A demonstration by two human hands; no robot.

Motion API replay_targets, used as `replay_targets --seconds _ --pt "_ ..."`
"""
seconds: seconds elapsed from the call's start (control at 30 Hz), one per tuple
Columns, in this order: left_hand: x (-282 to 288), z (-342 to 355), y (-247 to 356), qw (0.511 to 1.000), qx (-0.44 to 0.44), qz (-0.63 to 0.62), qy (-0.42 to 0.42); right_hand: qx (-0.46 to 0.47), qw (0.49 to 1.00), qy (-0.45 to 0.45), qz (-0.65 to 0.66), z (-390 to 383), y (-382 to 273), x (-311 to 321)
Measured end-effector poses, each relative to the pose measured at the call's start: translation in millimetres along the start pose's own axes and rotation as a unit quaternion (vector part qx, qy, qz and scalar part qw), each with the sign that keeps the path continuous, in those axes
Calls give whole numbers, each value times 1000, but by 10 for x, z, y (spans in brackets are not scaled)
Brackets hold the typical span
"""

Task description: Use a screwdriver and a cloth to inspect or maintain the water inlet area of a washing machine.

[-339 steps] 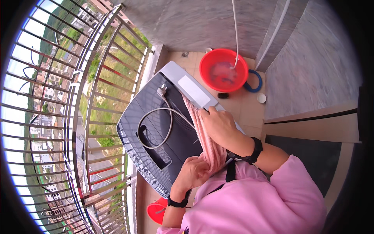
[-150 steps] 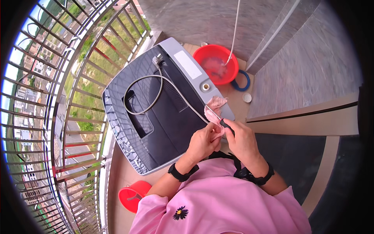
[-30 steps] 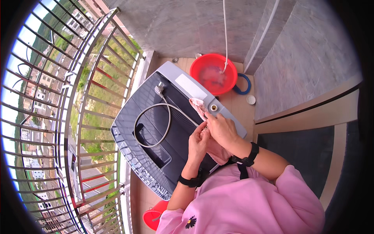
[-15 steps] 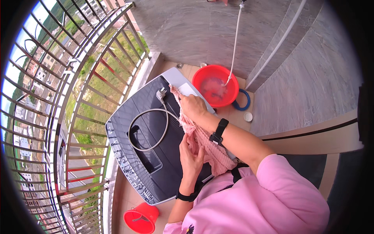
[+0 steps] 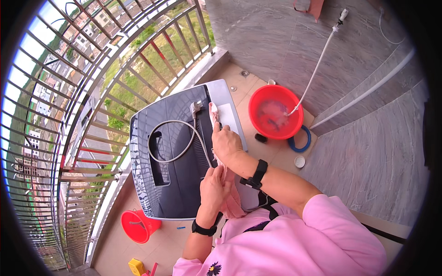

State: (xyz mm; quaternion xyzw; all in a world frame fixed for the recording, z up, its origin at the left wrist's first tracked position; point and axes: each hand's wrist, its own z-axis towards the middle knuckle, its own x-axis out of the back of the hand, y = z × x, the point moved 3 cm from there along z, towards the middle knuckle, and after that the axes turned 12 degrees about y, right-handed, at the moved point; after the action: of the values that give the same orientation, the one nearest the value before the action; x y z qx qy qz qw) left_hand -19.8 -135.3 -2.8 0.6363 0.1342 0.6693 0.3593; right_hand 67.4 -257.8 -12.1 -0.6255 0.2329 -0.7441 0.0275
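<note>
Your left hand [image 5: 213, 189] pinches the crumpled pink cloth [image 5: 234, 204]; your right hand [image 5: 226, 141] grips it higher up, with something dark [image 5: 221, 125], too small to tell, showing there. The cloth stretches narrowly over the smooth washer [image 5: 188, 193], beside the looped grey cord [image 5: 171, 121].

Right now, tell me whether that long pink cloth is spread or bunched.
Bunched: the pink cloth forms a narrow, creased strip running under the right hand.

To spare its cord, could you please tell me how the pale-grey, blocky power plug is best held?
Probably by the thick body of the power plug, from above and left: its grey cord leaves the near end, and crumpled pink cloth lies just right.
</note>
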Motion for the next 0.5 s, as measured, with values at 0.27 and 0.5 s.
replay_targets --seconds 0.27,0.5 --pt "197 -150 199 994 -5 62 -93 3 999 -49 -12 -255 -9 29" --pt "266 -409 62 985 -54 28 -163 32 996 -5 -81 -740 -7 79"
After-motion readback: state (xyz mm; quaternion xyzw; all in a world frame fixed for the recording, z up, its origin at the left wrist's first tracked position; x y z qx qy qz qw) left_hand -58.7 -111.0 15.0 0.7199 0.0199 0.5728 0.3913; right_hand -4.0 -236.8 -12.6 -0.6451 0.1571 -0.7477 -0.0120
